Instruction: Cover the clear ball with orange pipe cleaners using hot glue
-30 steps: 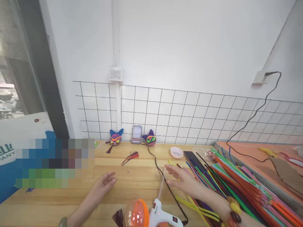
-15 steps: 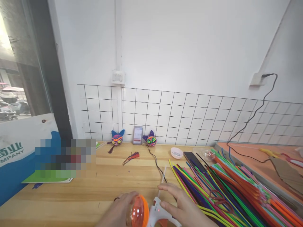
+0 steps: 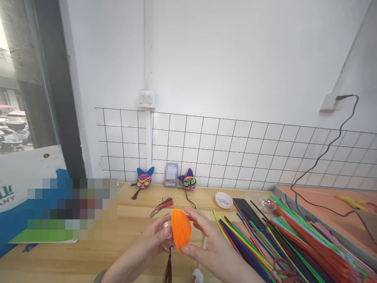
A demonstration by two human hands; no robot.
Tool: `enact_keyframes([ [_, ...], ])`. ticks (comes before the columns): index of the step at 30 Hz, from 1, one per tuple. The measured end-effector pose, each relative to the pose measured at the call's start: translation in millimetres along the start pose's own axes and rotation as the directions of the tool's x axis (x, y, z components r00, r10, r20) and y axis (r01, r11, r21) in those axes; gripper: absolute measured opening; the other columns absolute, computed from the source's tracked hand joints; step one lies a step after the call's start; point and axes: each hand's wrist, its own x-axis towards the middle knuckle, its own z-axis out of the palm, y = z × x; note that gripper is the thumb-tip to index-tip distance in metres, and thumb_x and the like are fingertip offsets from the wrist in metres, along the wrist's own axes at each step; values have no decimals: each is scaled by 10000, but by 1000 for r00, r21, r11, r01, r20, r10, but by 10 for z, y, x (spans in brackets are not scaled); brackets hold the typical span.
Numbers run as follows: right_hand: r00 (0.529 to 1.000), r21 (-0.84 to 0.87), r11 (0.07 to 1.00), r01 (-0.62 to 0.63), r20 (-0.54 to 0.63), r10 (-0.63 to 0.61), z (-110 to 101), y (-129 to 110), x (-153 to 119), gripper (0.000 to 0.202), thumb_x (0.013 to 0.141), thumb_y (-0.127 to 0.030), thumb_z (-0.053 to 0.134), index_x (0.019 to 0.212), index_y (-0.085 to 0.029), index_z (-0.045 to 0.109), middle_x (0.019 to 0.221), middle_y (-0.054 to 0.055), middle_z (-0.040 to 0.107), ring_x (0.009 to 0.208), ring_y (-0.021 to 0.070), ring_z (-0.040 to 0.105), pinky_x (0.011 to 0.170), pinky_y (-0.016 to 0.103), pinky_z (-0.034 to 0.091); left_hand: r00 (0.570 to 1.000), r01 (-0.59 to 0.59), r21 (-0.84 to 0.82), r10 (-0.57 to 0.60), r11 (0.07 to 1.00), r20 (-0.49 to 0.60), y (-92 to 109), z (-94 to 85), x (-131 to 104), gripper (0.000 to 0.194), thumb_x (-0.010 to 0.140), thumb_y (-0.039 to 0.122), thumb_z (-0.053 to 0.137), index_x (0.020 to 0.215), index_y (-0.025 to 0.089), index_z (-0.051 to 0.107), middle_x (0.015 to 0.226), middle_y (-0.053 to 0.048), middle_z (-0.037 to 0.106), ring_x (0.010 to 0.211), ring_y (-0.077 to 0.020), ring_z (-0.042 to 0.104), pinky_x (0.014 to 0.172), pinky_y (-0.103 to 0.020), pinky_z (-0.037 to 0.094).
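A clear plastic ball (image 3: pixel 167 232) is raised over the table between both hands. One half of it is covered by rows of orange pipe cleaner (image 3: pixel 180 230). My left hand (image 3: pixel 156 236) grips the clear side, thumb on its surface. On the orange side, my right hand (image 3: pixel 203 236) holds it between fingers and thumb. A dark tassel (image 3: pixel 168 267) hangs from the ball's underside. Below my right hand lies a white glue gun (image 3: pixel 198 275), mostly hidden or out of frame, with a glue stick (image 3: pixel 205 243) sticking out of it.
Many coloured pipe cleaners (image 3: pixel 309 239) and red-handled scissors (image 3: pixel 284 269) lie at right. Behind them are a phone (image 3: pixel 247 210) and a pink bowl (image 3: pixel 224 200) of small pieces. Loose tassels (image 3: pixel 161 206) and two cat-faced ornaments (image 3: pixel 144 179) are farther back. A black cord (image 3: pixel 321 155) hangs at right.
The ball has been lifted and turned so its orange side faces right, and the tassel now shows. My right hand has left the glue gun and taken hold of the ball too.
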Motion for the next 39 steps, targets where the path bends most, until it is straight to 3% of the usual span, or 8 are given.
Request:
enact_keyframes([
  [5,999,-46,998,-30,-30,29,-14,121,107,637,707,-170,680,1306,-230,472,1407,67,424,1310,228,361,1097,404,281,997,17,-53,-13,998,78,9,23,168,457,788,316,660,1225,237,555,1008,-55,625,807,-157,557,730,-268,420],
  [9,999,-190,981,-25,-45,17,11,285,128,642,672,-128,672,1282,-239,508,1392,66,453,1299,250,383,1092,419,292,997,74,-86,-74,994,7,-112,-85,226,522,777,338,666,1263,289,483,1138,-55,597,821,-164,590,709,-286,445],
  [14,996,-252,964,-79,14,85,50,369,162,636,689,-174,669,1298,-245,497,1421,64,416,1324,252,343,1100,430,272,995,72,84,-65,994,-78,-173,-130,259,499,729,379,701,1188,260,546,1189,-76,603,977,-228,577,747,-305,457],
  [20,984,-203,968,-149,69,166,14,268,189,725,644,-170,700,1326,-195,452,1416,83,404,1317,247,336,1104,388,262,992,31,159,-11,987,-125,-123,-68,277,523,665,435,730,1127,220,610,1172,-97,640,1105,-291,529,947,-389,386],
  [24,992,-150,985,-89,72,100,-13,137,195,671,633,-113,677,1267,-244,498,1305,50,509,1219,236,439,1049,359,338,998,34,156,-25,987,-57,-181,-85,287,527,707,456,686,1182,251,583,1255,-85,601,1113,-296,536,949,-421,392],
  [27,997,-143,989,-46,56,54,-1,109,188,645,636,-111,678,1245,-244,514,1248,43,542,1173,230,469,1017,330,368,996,58,135,-49,989,-72,-216,-97,286,580,683,471,704,1207,263,565,1313,-89,558,1136,-301,523,952,-427,396],
  [34,996,-121,990,-66,49,73,7,203,160,693,613,-112,719,1255,-256,501,1265,32,520,1188,229,454,1034,338,346,996,-4,219,23,976,-83,-231,-101,297,573,663,465,714,1168,222,595,1195,-100,630,1075,-307,544,953,-416,393],
  [39,988,-72,988,-139,62,143,-7,208,160,752,588,-103,724,1281,-251,473,1305,42,491,1221,236,434,1052,355,330,995,67,97,-60,993,-77,-247,-88,283,591,658,473,720,1173,215,586,1037,-81,667,898,-253,592,796,-339,452],
])
